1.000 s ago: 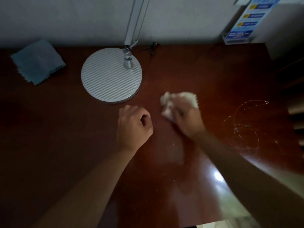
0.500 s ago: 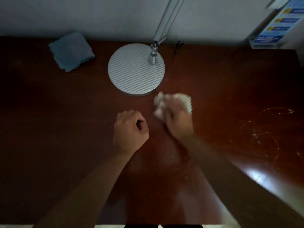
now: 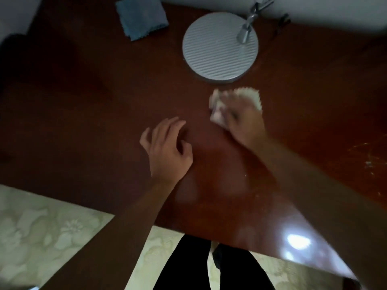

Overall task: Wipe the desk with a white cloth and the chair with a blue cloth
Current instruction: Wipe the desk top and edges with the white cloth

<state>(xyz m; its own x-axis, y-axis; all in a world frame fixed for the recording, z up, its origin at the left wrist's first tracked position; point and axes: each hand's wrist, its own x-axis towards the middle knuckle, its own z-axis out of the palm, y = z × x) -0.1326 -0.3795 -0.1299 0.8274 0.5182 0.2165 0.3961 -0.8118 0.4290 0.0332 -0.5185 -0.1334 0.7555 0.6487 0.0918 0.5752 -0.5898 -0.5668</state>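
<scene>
My right hand (image 3: 244,124) grips the crumpled white cloth (image 3: 250,95) and presses it onto the dark red-brown desk (image 3: 94,114), just in front of the lamp base; both are motion-blurred. Left of it, my left hand (image 3: 167,147) hovers over or rests on the desk with its fingers spread and holds nothing. The folded blue cloth (image 3: 142,16) lies at the desk's far edge, to the left of the lamp. No chair shows in the frame.
A round ribbed grey lamp base (image 3: 219,49) with its metal stem stands at the back. White streaks (image 3: 368,158) mark the desk at the right. The desk's near edge runs above a pale patterned floor (image 3: 41,227), and my dark trouser legs (image 3: 209,266) show below.
My left hand went from a curled fist to spread fingers. The right hand stayed with the white cloth in front of the lamp base. The view swung left and down, showing floor and legs.
</scene>
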